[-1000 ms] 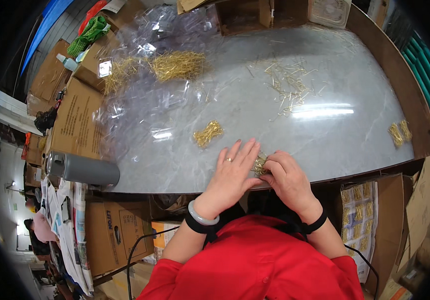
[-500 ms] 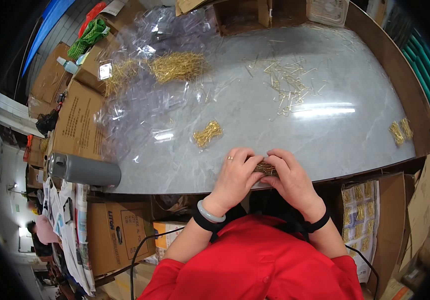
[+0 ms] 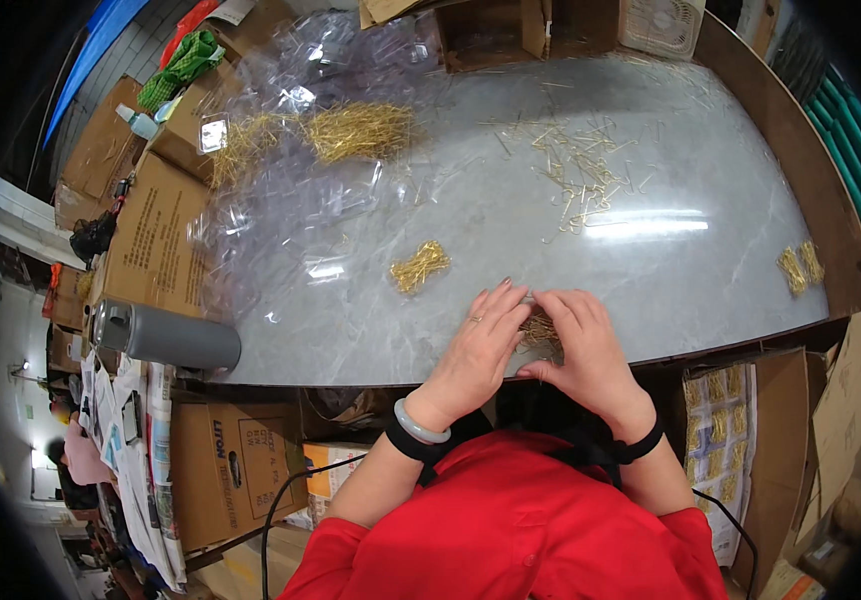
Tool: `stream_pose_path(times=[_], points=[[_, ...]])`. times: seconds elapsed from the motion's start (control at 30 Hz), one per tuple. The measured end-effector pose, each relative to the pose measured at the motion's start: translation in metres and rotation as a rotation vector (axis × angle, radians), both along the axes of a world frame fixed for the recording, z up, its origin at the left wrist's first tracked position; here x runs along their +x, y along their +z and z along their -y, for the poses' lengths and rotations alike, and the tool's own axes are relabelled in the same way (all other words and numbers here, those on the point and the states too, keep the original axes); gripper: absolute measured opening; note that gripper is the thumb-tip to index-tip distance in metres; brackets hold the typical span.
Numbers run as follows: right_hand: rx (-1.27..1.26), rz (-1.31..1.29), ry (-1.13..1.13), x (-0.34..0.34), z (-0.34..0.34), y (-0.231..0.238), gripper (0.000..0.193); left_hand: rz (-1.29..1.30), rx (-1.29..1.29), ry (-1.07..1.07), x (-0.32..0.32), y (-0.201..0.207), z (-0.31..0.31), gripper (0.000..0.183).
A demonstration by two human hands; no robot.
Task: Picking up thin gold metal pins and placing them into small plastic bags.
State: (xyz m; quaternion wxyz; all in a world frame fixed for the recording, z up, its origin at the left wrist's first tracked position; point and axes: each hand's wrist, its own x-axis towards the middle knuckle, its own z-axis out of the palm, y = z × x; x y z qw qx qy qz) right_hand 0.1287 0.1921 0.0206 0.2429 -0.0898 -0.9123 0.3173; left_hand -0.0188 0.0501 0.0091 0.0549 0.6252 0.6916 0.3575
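Close to the table's front edge, a bundle of thin gold wire hooks sits between my two hands. My left hand lies along its left side, fingers fairly straight and together, partly covering it. On the other side my right hand curves around the bundle, its thumb at the near end and fingertips at the far end. The fingertips of both hands almost meet beyond it. A similar gold bundle rests on the table ahead and to the left. Loose gold hooks lie scattered farther off.
Clear plastic bags cover the table's left side, with a large gold hook pile on them. A grey bottle lies at the left edge. Small gold bundles are by the right wooden rim. Cardboard boxes stand left.
My left fingers have straightened from a curled grip and reach farther forward. My right hand has opened a little wider around the bundle, so more of it shows.
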Motion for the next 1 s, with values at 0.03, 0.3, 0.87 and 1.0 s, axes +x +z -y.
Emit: stream_pose_path(times=[0.03,0.3,0.87,1.0], points=[[0.002,0.002,0.0,0.002,-0.003,0.003,0.087,0.012,-0.009,-0.004,0.0,0.002,-0.001,0.045],[-0.029,0.103,0.168,0.003,-0.023,0.018,0.092,0.095,-0.031,0.001,-0.001,-0.002,0.002,0.052],[-0.037,-0.047,0.051,0.003,-0.019,-0.001,0.039,0.027,0.135,0.052,0.014,0.003,0.001,0.04],[0.02,-0.07,0.064,0.004,-0.02,-0.004,0.038,-0.082,0.179,0.004,0.013,0.002,0.0,0.026]])
